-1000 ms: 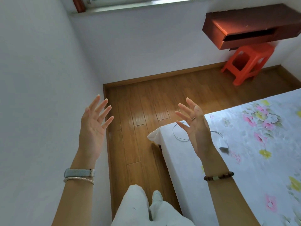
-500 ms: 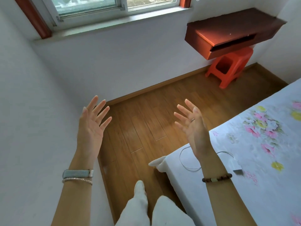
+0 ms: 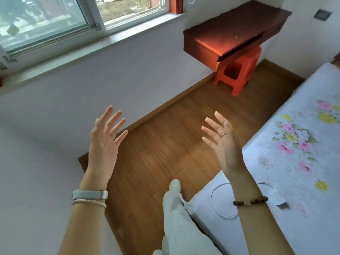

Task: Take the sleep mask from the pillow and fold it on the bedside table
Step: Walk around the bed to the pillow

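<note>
Both the left hand (image 3: 103, 144) and right hand (image 3: 225, 144) are raised with fingers spread and empty, and neither mask nor pillow is in view, so the likeliest snag is catching the cable (image 3: 219, 208) on the bed (image 3: 294, 181) while reaching.

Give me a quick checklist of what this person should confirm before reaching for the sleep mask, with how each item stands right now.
1. Left hand free: ok, open and holding nothing.
2. Right hand free: ok, open and holding nothing.
3. Sleep mask and pillow located: not ok, neither is in view.
4. Bedside table found: cannot tell, only a wall-mounted shelf over an orange stool shows.
5. Floor ahead free of obstacles: ok.
6. Charger cable on the bed clear of the arm: not ok, it lies beneath the right forearm.
</note>
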`<state>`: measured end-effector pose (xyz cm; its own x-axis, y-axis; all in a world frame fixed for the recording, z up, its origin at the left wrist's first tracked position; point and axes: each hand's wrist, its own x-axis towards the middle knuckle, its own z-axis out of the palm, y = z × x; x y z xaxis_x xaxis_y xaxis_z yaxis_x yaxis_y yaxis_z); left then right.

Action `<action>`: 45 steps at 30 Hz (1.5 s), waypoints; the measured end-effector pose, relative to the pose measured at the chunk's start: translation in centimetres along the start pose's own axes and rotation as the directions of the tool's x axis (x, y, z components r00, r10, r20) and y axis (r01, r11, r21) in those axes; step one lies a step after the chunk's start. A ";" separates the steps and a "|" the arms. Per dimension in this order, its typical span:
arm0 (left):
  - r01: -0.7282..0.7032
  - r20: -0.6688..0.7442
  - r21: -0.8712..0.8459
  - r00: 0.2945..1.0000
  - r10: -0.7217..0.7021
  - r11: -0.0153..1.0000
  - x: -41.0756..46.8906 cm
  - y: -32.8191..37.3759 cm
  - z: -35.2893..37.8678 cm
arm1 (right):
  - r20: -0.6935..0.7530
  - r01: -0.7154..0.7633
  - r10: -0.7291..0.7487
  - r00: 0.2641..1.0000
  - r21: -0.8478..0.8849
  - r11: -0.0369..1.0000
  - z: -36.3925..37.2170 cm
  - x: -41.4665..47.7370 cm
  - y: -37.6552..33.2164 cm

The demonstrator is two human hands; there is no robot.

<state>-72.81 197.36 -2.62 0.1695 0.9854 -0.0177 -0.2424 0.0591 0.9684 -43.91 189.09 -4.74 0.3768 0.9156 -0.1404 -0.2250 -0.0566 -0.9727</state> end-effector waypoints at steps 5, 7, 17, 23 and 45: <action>0.029 0.081 0.029 0.996 -0.031 0.999 10.8 -0.5 3.8 | -0.086 0.033 -0.029 0.996 0.049 0.998 -1.0 8.6 -0.6; 0.040 0.126 0.050 0.991 -0.046 0.998 15.2 -0.4 6.1 | -0.123 0.037 -0.029 0.992 0.067 0.997 -1.6 12.0 -1.4; 0.043 0.310 0.057 0.949 -0.059 0.997 30.9 -1.4 18.0 | -0.318 0.111 -0.071 0.945 0.109 0.988 -6.8 23.6 -6.2; 0.104 0.462 0.056 0.879 -0.118 0.993 37.5 -4.4 26.8 | -0.511 0.146 -0.067 0.857 0.116 0.982 -12.7 26.2 -8.0; 0.185 0.846 0.070 0.509 -0.157 0.980 58.6 -11.5 60.5 | -0.835 0.276 -0.128 0.535 0.030 0.961 -31.4 43.4 -16.6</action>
<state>-2.27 244.72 0.28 0.9326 0.3574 0.0499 -0.1395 0.2295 0.9633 4.43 217.25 -0.51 0.9807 0.1651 -0.1052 -0.1393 0.2108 -0.9676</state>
